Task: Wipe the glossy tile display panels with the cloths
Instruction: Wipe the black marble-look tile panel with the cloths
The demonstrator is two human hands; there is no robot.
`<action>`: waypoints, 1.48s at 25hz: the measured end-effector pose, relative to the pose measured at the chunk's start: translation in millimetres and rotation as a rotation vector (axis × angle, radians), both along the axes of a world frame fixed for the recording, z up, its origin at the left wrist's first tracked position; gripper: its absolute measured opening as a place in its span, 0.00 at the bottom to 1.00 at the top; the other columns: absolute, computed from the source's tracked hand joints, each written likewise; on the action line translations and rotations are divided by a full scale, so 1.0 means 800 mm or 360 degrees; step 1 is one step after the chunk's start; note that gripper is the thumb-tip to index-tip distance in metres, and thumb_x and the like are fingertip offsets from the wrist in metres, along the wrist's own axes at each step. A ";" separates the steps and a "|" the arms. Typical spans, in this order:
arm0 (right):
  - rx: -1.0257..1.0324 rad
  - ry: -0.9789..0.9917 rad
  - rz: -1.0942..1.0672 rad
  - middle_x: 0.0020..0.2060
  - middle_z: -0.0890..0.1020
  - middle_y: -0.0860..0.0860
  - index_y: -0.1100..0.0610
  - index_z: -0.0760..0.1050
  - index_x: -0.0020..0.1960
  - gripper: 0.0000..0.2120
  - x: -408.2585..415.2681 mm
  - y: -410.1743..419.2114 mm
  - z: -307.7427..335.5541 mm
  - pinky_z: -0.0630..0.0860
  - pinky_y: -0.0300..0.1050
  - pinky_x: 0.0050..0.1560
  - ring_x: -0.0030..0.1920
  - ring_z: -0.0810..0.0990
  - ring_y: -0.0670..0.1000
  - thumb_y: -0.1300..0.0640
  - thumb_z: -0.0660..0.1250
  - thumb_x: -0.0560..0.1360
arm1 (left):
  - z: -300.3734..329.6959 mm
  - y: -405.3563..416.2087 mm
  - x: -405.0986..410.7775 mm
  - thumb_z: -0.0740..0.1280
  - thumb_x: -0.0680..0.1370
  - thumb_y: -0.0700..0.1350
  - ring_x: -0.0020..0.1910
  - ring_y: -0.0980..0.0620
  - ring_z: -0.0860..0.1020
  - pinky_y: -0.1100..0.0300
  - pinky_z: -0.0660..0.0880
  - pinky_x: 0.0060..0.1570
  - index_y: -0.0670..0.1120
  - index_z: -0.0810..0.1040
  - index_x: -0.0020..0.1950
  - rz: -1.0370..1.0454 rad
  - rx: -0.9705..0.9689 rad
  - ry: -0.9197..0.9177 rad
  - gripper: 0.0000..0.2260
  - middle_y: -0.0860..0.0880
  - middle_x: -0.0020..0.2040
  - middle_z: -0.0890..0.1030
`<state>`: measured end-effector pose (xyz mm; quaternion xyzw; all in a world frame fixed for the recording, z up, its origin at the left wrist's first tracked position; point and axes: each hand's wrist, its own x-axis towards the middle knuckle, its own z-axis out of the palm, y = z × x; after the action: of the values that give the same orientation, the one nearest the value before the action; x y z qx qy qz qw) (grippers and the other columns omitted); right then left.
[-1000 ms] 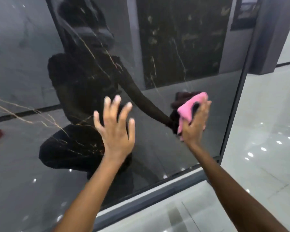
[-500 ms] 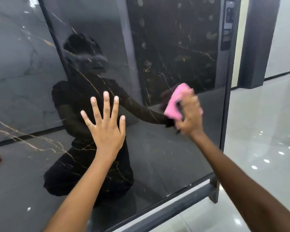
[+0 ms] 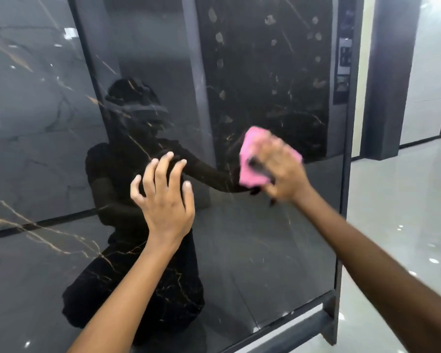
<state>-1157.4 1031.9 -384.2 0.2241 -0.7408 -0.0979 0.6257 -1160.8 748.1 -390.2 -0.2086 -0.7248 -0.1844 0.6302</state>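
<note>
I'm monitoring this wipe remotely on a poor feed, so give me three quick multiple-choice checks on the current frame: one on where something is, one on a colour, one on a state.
1. Where is the cloth relative to the left hand?
A. To its right, nearer the panel's right edge
B. Directly below it
C. Far to its left

2. What colour is the cloth?
A. Blue
B. Pink
C. White

3. What is the left hand doing?
A. Gripping a second cloth
B. Holding nothing, fingers spread and slightly bent
C. Clenched in a fist

Answers:
1. A: the cloth sits on the glossy dark panel to the right of the left hand, closer to the frame's right edge.
2. B: bright pink shows around the right hand, which grips it.
3. B: the fingers are apart, with nothing in them.
</note>
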 end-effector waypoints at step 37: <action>-0.0136 -0.0029 -0.0073 0.70 0.71 0.60 0.59 0.64 0.73 0.27 0.031 -0.046 0.206 0.63 0.39 0.71 0.67 0.70 0.54 0.62 0.61 0.74 | 0.148 0.004 -0.034 0.53 0.82 0.51 0.79 0.39 0.47 0.45 0.40 0.76 0.42 0.51 0.80 0.0248 -0.0057 0.0088 0.28 0.39 0.80 0.49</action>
<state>-1132.5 994.8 -219.1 0.1812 -0.7548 -0.0785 0.6255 -1187.7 751.6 -272.0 -0.1678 -0.7244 -0.1158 0.6585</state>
